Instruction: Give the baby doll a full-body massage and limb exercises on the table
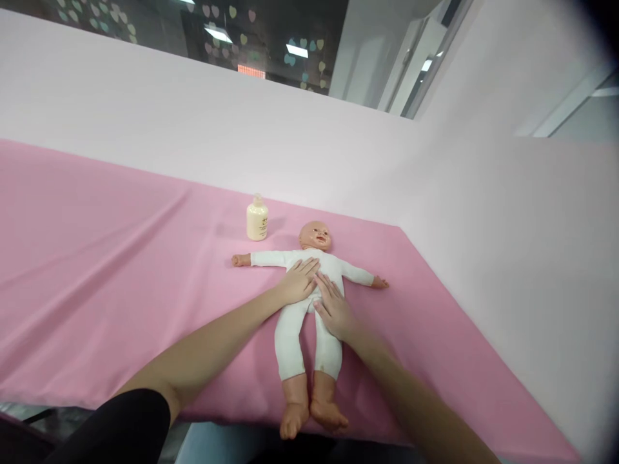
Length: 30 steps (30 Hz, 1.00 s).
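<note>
baby doll [309,303] is laid on its back on the pink cloth [120,270], arms spread, feet at the near table edge. left hand [298,281] is pressed flat on the doll's belly, fingers extended, nothing grasped. right hand [333,308] is laid flat just beside it on the doll's hip, likewise nothing gripped. cream lotion bottle [257,219] is stood upright near the doll's head.

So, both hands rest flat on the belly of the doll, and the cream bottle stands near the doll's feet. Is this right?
Not quite. The bottle stands near the doll's head, beside its outstretched arm, not near its feet; the head view shows this. The rest holds: the left hand and right hand rest flat on the belly of the doll.
</note>
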Each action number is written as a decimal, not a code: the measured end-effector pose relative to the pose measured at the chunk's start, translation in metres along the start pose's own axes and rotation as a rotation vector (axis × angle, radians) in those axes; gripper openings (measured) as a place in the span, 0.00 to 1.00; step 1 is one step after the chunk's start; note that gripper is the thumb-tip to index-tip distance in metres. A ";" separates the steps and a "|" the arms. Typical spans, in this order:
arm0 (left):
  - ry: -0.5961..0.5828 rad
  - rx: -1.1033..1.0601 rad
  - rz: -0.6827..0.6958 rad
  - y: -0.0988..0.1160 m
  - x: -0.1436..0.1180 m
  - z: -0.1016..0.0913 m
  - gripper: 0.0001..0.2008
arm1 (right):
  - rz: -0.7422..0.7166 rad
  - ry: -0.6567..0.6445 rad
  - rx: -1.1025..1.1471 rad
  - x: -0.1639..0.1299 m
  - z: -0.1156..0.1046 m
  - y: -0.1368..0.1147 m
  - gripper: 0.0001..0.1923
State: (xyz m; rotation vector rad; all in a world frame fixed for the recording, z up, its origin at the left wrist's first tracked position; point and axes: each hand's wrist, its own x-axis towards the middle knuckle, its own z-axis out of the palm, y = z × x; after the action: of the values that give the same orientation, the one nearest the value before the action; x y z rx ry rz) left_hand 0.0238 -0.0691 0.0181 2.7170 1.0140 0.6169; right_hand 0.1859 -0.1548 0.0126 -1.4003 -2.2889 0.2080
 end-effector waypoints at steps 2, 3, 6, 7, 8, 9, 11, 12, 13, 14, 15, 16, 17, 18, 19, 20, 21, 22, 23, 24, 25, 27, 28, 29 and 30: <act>0.001 -0.005 0.050 0.001 0.001 -0.001 0.27 | 0.001 -0.008 -0.021 0.005 -0.001 0.000 0.32; 0.003 -0.008 0.078 0.001 0.001 -0.001 0.27 | -0.004 -0.007 -0.036 0.009 -0.002 0.001 0.32; -0.002 -0.040 0.229 -0.001 0.002 0.001 0.26 | -0.083 -0.012 -0.093 0.024 -0.009 0.002 0.31; -0.006 -0.061 0.284 -0.002 0.002 0.001 0.25 | -0.134 -0.032 -0.106 0.030 -0.012 0.003 0.30; -0.005 -0.081 0.325 -0.003 0.001 0.002 0.24 | -0.196 -0.065 -0.109 0.037 -0.014 0.004 0.29; 0.000 -0.099 0.342 -0.004 0.000 0.002 0.23 | -0.256 -0.097 -0.097 0.045 -0.017 0.005 0.27; 0.021 -0.111 0.310 -0.006 -0.001 0.002 0.19 | -0.283 -0.111 -0.065 0.060 -0.019 0.008 0.24; 0.031 -0.104 0.281 -0.006 -0.001 0.001 0.18 | -0.265 -0.107 -0.050 0.067 -0.018 0.009 0.23; 0.038 -0.093 0.257 -0.006 -0.001 0.000 0.17 | -0.243 -0.106 -0.034 0.074 -0.017 0.011 0.22; 0.036 -0.082 0.243 -0.006 -0.001 -0.001 0.17 | -0.216 -0.101 -0.018 0.080 -0.015 0.013 0.22; 0.027 -0.074 0.241 -0.006 -0.001 -0.002 0.17 | -0.190 -0.095 -0.002 0.084 -0.013 0.015 0.21; 0.016 -0.068 0.247 -0.005 0.000 -0.003 0.17 | -0.165 -0.086 0.011 0.087 -0.010 0.017 0.21; 0.007 -0.064 0.254 -0.005 0.001 -0.003 0.17 | -0.136 -0.071 0.021 0.089 -0.008 0.019 0.21; 0.002 -0.061 0.260 -0.005 0.002 -0.004 0.16 | -0.104 -0.050 0.027 0.090 -0.005 0.021 0.21; 0.003 -0.058 0.261 -0.005 0.003 -0.004 0.16 | -0.067 -0.025 0.029 0.090 -0.003 0.023 0.21; 0.011 -0.056 0.260 -0.005 0.003 -0.003 0.16 | -0.026 0.003 0.027 0.090 -0.001 0.024 0.21; 0.025 -0.058 0.259 -0.005 0.004 -0.003 0.15 | 0.014 0.032 0.023 0.089 0.000 0.025 0.22; 0.038 -0.065 0.262 -0.006 0.005 -0.002 0.15 | 0.051 0.059 0.017 0.087 0.001 0.025 0.22; 0.049 -0.077 0.267 -0.007 0.005 -0.002 0.15 | 0.082 0.080 0.010 0.086 0.002 0.025 0.22; 0.056 -0.090 0.270 -0.007 0.005 -0.001 0.15 | 0.107 0.095 0.003 0.085 0.002 0.025 0.22; 0.060 -0.103 0.267 -0.008 0.005 0.000 0.15 | 0.125 0.105 -0.003 0.083 0.002 0.025 0.22; 0.069 -0.125 0.239 -0.009 0.005 0.001 0.15 | 0.151 0.120 -0.011 0.080 0.002 0.029 0.23; 0.074 -0.135 0.214 -0.009 0.005 0.001 0.16 | 0.165 0.128 -0.011 0.078 0.003 0.033 0.24; 0.078 -0.146 0.185 -0.009 0.004 0.001 0.17 | 0.185 0.138 -0.009 0.076 0.003 0.038 0.24; 0.080 -0.159 0.153 -0.009 0.004 0.000 0.18 | 0.214 0.148 -0.003 0.074 0.003 0.044 0.25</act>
State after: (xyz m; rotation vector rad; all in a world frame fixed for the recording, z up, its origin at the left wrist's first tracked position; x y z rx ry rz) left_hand 0.0216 -0.0598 0.0164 2.6642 0.7420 0.8018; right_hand 0.1918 -0.0688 0.0163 -1.6061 -2.0214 0.1606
